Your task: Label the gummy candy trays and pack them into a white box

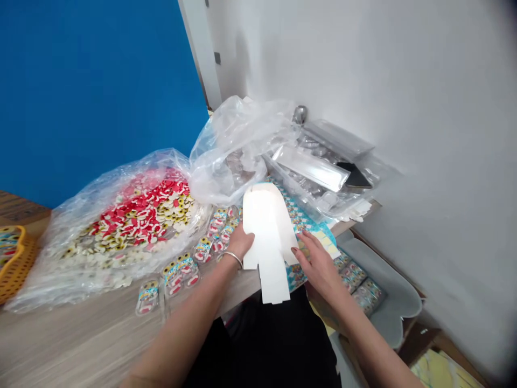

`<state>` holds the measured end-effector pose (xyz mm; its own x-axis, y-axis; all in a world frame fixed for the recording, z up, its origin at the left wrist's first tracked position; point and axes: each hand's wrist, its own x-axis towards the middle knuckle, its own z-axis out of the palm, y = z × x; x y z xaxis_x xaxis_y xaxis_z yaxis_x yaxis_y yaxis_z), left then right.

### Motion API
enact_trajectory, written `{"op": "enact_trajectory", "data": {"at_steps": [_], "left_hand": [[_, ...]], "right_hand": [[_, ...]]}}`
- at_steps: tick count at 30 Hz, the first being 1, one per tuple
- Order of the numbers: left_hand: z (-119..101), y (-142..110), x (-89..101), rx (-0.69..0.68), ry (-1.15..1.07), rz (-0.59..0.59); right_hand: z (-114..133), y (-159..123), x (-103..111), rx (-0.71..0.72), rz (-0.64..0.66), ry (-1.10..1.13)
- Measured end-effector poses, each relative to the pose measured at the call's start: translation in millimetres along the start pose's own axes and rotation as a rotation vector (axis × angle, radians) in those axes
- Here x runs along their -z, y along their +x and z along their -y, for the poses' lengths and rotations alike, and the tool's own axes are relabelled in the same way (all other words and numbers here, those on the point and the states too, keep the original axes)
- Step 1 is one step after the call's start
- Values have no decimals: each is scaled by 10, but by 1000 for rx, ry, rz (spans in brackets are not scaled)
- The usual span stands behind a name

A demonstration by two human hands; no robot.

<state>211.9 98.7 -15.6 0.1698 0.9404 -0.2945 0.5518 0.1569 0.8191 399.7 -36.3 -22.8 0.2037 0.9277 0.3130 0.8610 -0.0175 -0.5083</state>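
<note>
A flat white card blank [269, 237], cut like an unfolded small box, lies tilted over the table's near edge. My left hand [239, 242], with a thin bangle at the wrist, grips its left side, fingers curled round the edge. My right hand [316, 262] touches its right side with fingers stretched out and slightly spread. Under the card lies a stack of printed blue cards [307, 223]. Several small blister-packed items [177, 269] lie in a row on the wooden table [81, 334] to the left of my left hand.
A big clear bag [121, 221] of red, white and yellow small pieces sits at left. A crumpled clear bag [238, 145] and clear plastic trays [319, 161] lie behind. A yellow basket [14, 264] stands far left. A white-lined box [388, 291] with packed items sits below right.
</note>
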Motion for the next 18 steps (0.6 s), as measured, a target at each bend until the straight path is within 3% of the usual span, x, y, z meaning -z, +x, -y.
{"op": "enact_trajectory", "data": {"at_steps": [3,6,7,9,11,13,15,18], "left_hand": [[0,-19,112,-75,132,-48],[101,-228,260,-197,210,-61],[156,-308,319,-281,253,-57],[270,-440,435,-589,433,-13],[353,-513,521,-862,589,110],[376,-543,551,-1009,646,266],[346,-556,516,-1041,647,344],[273,-582,360,-936,670,233]], "right_hand": [[-67,-194,-44,-7,-3,98],[-216,-349,7,83,-29,-4],[-273,-378,40,125,-16,-76],[-360,-380,110,217,46,-212],[-372,-306,168,323,137,-268],[-291,-184,194,423,229,-241],[-139,-64,174,476,302,-176],[110,38,46,428,322,-127]]}}
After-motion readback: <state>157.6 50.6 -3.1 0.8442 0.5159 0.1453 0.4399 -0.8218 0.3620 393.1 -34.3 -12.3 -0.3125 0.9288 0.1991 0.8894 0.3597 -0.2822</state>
